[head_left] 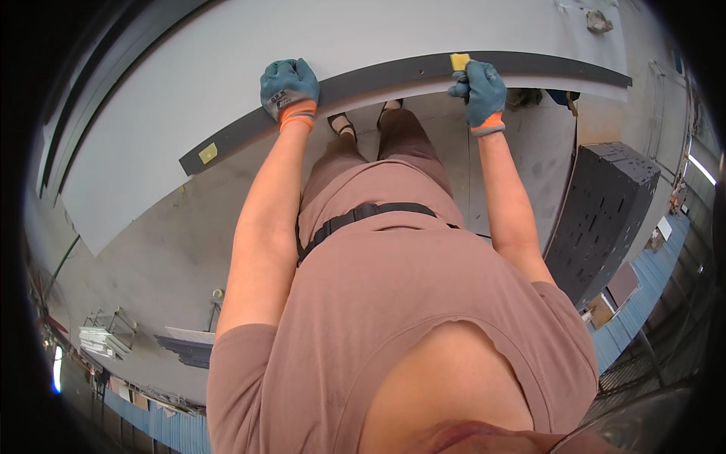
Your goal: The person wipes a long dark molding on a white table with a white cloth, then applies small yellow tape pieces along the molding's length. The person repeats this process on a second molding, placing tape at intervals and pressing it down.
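Note:
A long dark grey strip (370, 81) lies along the near edge of the white table surface (189, 91). My left hand (290, 89), in a teal and grey glove with an orange cuff, is closed over the strip left of its middle. My right hand (482, 92), gloved alike, is above the strip's right part. Its fingers are closed on a small yellow piece (459, 62), which lies over the strip; I cannot tell whether the two touch. Another pale yellow patch (208, 153) sits flat on the strip's left end.
Several dark long profiles (98, 91) lie at the table's far left. A crumpled greyish lump (599, 21) rests at the far right. A tall stack of dark pieces (605, 212) stands on the right. Behind me on the left are racks with white pieces (106, 342).

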The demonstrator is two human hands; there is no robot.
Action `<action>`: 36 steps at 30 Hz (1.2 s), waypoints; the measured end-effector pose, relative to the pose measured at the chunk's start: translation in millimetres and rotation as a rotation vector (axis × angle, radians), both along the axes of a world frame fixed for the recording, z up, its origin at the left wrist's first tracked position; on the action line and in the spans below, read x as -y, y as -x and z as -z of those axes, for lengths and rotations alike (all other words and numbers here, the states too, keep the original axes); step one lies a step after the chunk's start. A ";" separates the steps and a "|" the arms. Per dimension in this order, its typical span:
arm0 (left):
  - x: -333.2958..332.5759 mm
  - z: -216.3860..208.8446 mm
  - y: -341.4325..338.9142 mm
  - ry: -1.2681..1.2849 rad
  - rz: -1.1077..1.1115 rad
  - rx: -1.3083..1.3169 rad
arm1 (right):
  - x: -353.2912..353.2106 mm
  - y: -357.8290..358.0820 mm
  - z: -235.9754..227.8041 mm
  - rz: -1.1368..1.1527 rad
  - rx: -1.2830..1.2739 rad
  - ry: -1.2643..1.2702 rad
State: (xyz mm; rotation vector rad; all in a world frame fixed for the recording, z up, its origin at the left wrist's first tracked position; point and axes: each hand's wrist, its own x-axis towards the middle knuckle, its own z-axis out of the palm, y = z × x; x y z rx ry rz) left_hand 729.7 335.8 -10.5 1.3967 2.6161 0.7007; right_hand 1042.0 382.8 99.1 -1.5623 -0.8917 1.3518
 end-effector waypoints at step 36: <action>127.2 -159.7 -65.9 0.115 0.176 1.781 | 99.8 42.7 -54.7 -0.893 0.648 -1.116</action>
